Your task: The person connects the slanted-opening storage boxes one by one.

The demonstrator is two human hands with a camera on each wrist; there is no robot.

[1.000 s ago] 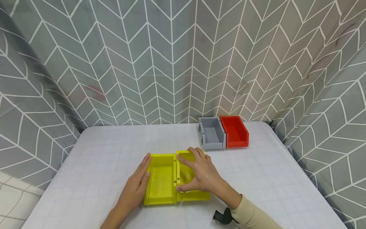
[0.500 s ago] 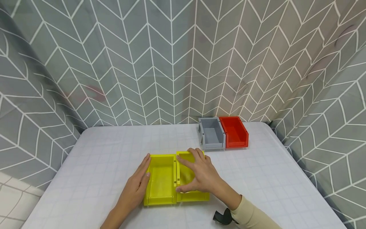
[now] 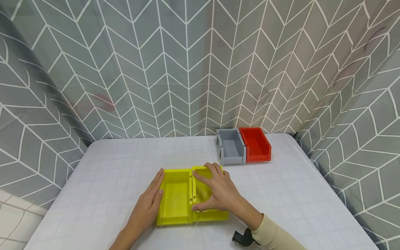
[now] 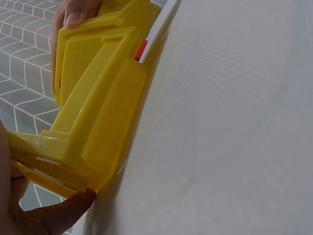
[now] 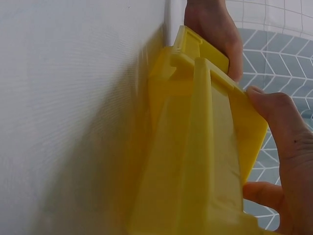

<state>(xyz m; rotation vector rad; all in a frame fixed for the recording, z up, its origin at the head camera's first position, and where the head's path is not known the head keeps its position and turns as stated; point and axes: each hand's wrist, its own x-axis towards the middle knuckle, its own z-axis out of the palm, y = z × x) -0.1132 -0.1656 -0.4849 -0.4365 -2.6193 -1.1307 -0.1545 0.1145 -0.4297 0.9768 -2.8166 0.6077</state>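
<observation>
White bench (image 3: 103, 184), short of far edge: our left hand (image 3: 148, 204) straight-fingered against yellow bin (image 3: 175, 219), right hand (image 3: 221, 191) splayed over second bin (image 3: 210, 216).

Left yellow bin (image 3: 176, 199), lower middle of the frame: no lettering, brand or number can be read.
Right yellow bin (image 3: 202, 192), just beside it: none legible.
Grey bin (image 3: 232, 147), right of centre: none legible.
Red bin (image 3: 255, 146), next to it: none legible.
Chevron backdrop (image 3: 187, 69), upper frame: no letters; a faint reddish mark (image 3: 105, 102) at left, too blurred to read.
Worktop (image 3: 118, 180): no readable text.
</observation>
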